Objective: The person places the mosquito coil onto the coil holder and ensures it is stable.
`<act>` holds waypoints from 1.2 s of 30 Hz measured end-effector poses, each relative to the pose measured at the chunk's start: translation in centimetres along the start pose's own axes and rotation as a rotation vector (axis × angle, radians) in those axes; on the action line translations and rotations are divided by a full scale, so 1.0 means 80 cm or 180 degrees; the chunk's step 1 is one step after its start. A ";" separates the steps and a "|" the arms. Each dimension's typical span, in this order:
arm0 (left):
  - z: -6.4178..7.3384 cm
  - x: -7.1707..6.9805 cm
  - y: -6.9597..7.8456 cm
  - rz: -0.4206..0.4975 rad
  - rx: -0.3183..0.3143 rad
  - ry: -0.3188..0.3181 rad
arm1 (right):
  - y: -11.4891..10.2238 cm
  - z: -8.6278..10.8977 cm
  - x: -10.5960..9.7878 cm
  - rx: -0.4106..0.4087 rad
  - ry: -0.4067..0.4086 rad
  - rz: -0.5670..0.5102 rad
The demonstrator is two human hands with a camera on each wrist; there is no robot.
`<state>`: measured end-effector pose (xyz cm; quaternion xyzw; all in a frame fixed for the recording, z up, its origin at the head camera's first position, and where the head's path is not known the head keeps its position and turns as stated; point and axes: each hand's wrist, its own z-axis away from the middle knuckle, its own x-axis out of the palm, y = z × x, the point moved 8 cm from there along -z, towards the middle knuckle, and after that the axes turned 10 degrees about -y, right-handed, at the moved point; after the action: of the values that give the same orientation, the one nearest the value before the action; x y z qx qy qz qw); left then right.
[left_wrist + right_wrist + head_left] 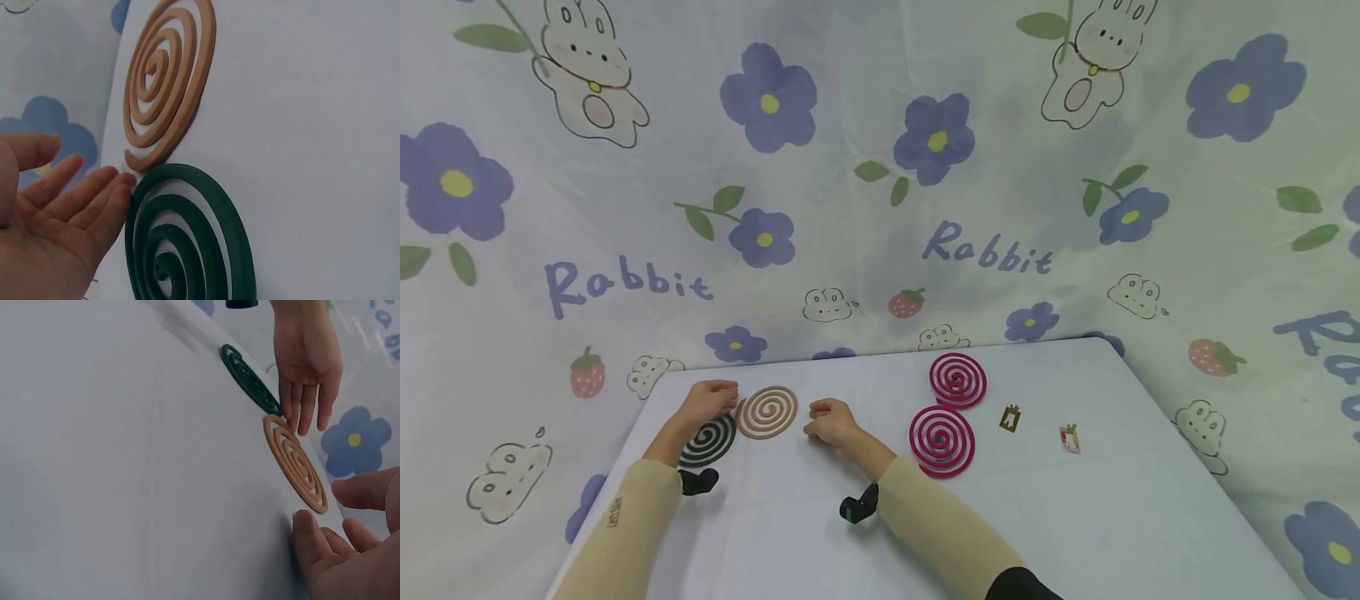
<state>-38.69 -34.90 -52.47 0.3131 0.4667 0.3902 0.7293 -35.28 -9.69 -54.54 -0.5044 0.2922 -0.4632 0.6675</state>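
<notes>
A dark green mosquito coil (728, 442) and a tan mosquito coil (767, 411) lie flat at the left of the table, edge to edge. My left hand (709, 402) is over the far side of the green coil. Its fingers look relaxed in the left wrist view, fingertips beside the point where the two coils meet, pinching nothing. On the right of the tan coil, apart from it, is my right hand (833, 423). In the right wrist view its thumb and fingers are spread loosely, with nothing between them.
Two magenta mosquito coils (942, 442) lie touching on the right of my right hand. Beyond them are a small gold metal piece (1011, 418) and a small red-and-white piece (1070, 439). A patterned curtain (842, 192) hangs behind the white table (1120, 525).
</notes>
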 end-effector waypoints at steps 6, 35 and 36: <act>-0.002 0.006 0.006 -0.0094 0.0013 0.0031 | 0.002 -0.004 0.000 -0.0028 -0.0040 -0.0103; 0.010 0.039 0.004 0.0233 0.0127 0.0161 | 0.020 -0.005 0.003 -0.0015 -0.0122 -0.1090; 0.010 0.039 0.002 0.0272 0.0128 0.0181 | 0.021 -0.005 0.003 0.0014 -0.0124 -0.1127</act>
<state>-37.17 -32.22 -53.43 0.3363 0.4812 0.4202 0.6920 -34.95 -9.99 -56.25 -0.5554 0.1848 -0.5644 0.5821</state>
